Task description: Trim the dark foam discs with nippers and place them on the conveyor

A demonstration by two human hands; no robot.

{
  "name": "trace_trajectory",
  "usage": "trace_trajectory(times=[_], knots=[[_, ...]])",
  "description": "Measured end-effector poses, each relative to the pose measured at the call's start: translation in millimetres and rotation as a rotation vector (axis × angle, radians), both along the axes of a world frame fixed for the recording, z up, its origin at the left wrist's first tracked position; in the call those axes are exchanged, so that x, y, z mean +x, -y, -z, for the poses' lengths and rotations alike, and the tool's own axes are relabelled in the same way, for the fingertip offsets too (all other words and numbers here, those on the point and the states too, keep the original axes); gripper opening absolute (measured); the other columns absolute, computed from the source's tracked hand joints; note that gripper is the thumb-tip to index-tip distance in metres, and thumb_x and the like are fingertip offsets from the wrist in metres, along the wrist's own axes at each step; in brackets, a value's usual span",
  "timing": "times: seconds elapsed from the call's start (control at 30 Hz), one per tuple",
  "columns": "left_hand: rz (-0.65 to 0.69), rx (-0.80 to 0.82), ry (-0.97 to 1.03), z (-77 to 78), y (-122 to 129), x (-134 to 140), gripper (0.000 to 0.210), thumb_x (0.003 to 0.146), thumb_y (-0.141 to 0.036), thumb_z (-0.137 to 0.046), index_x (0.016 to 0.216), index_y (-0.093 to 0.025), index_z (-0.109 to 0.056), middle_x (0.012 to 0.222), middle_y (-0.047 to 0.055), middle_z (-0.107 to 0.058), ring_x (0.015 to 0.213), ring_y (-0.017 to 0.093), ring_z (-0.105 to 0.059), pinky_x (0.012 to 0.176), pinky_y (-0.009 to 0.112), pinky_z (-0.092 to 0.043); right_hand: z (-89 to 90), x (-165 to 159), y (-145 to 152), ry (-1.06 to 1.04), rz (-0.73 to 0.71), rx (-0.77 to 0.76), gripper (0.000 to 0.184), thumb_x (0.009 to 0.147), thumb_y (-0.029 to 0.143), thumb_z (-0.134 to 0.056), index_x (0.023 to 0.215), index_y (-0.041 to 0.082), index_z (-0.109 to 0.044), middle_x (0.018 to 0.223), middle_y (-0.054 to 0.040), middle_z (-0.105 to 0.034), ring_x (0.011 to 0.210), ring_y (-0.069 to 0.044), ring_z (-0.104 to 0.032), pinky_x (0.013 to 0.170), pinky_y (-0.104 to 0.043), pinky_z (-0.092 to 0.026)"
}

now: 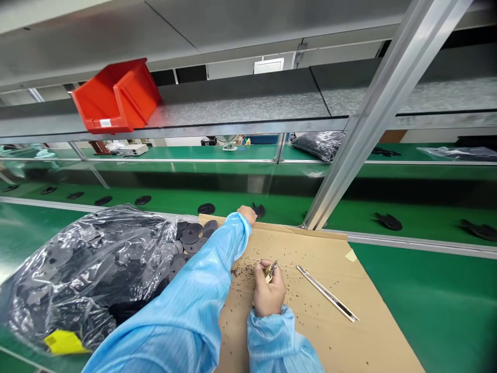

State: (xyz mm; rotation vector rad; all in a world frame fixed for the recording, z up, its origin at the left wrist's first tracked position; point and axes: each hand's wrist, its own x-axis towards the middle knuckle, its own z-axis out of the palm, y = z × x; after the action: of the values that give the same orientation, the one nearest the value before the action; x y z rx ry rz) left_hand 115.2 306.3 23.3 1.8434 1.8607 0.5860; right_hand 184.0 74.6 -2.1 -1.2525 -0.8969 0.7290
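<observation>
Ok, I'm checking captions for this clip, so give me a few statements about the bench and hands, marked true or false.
1. The right hand holds a small tool. True.
2. The red bin stands on the cardboard. False: the red bin stands on the raised shelf.
3. The left hand is close beside a black piece on the green surface. True.
4. The slim silver tool lies left of the right hand. False: it lies to the right, on the cardboard.
5. Both sleeves are blue. True.
</observation>
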Motion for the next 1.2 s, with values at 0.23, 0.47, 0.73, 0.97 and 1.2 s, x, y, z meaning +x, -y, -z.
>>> trace_trajectory(times=[0.23,0.47,0.73,0.97,1.2], knots=[[-0.064,0.072,0.035,-7.9,14.2,-21.1,0.041,0.079,-0.037,-0.064,0.116,-0.020,-0.063,0.122,0.010,-0.059,0.108,0.021,-0.057,0.094,0.028,-0.042,-1.5,-1.3,-0.1,0.018,-0.012,-0.002,0.033,0.070,0.047,-0.068,0.083,0.017,-0.060,0.069,-0.0027,-0.063,0.065,-0.020,-0.059,0.065,-0.031,-0.047],[-0.068,0.047,-0.027,-11.1,11.7,-32.3,0.044,0.077,-0.040,-0.065,0.116,-0.022,-0.063,0.124,0.012,-0.055,0.109,0.023,-0.056,0.097,0.030,-0.039,2.5,-5.6,2.1,0.065,-0.039,0.039,0.035,0.072,0.049,-0.066,0.084,0.017,-0.060,0.074,-0.0046,-0.064,0.069,-0.021,-0.060,0.068,-0.033,-0.049],[-0.029,0.003,-0.103,7.9,-6.5,-9.6,0.045,0.076,-0.040,-0.065,0.118,-0.027,-0.062,0.124,0.012,-0.052,0.114,0.026,-0.051,0.099,0.034,-0.036,7.3,-5.0,1.7,0.042,-0.011,0.049,0.033,0.074,0.048,-0.066,0.086,0.018,-0.061,0.073,-0.0040,-0.064,0.069,-0.020,-0.061,0.067,-0.031,-0.050],[-0.029,-0.013,-0.090,16.7,-17.2,-5.0,0.057,0.065,-0.042,-0.073,0.120,-0.031,-0.062,0.126,0.012,-0.051,0.122,0.034,-0.044,0.103,0.044,-0.031,7.9,-6.6,4.6,0.077,-0.019,0.043,0.025,0.077,0.040,-0.063,0.088,0.018,-0.060,0.076,-0.0047,-0.065,0.071,-0.020,-0.062,0.068,-0.030,-0.050],[-0.105,0.101,0.159,-1.5,-1.1,-6.8,0.032,0.077,-0.028,-0.065,0.108,-0.018,-0.067,0.126,0.013,-0.051,0.120,0.025,-0.047,0.104,0.030,-0.031,10.0,-4.4,3.5,0.056,-0.047,0.019,0.027,0.076,0.041,-0.063,0.089,0.018,-0.059,0.077,-0.0046,-0.064,0.074,-0.021,-0.061,0.071,-0.032,-0.049]])
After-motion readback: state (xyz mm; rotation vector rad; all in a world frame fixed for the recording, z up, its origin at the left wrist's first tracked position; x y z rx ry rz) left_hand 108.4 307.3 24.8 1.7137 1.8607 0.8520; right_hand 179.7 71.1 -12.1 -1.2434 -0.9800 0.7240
